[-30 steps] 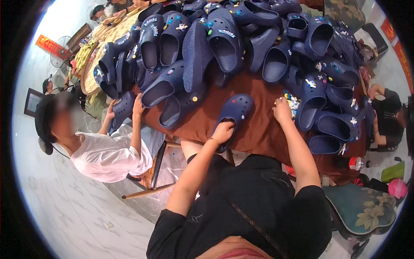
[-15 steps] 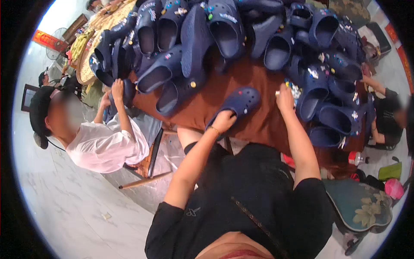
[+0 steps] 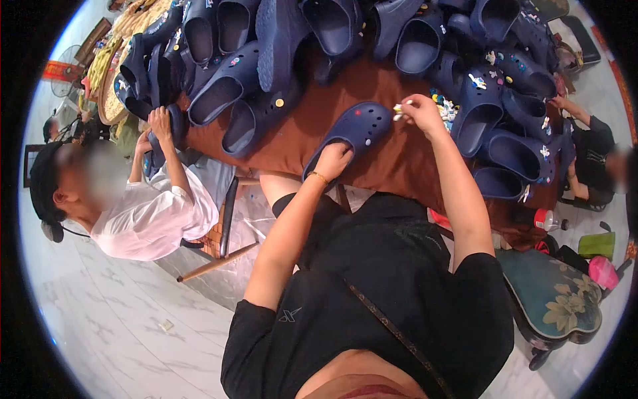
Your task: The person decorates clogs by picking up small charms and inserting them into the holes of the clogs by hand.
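A navy clog [image 3: 362, 126] with a red charm and a pale one on its top lies over the front edge of the brown cloth. My left hand [image 3: 334, 161] reaches into its opening, the fingers partly hidden inside and gripping it. Just right of the clog's toe, my right hand [image 3: 420, 114] pinches a small white charm [image 3: 398, 112] between thumb and fingers. Behind that hand a small pile of charms [image 3: 446, 110], mostly white, rests on the cloth.
Many navy clogs [image 3: 419, 46] are heaped along the back and right of the brown cloth [image 3: 319, 110]. At left a seated person [image 3: 159, 213] handles another clog; a second person [image 3: 591, 153] sits at right. A stool [image 3: 558, 299] stands at lower right.
My right hand has lifted from the charm pile and moved left towards the clog's toe, a white charm now showing in its fingers. My left hand keeps its hold. The whole view has shifted.
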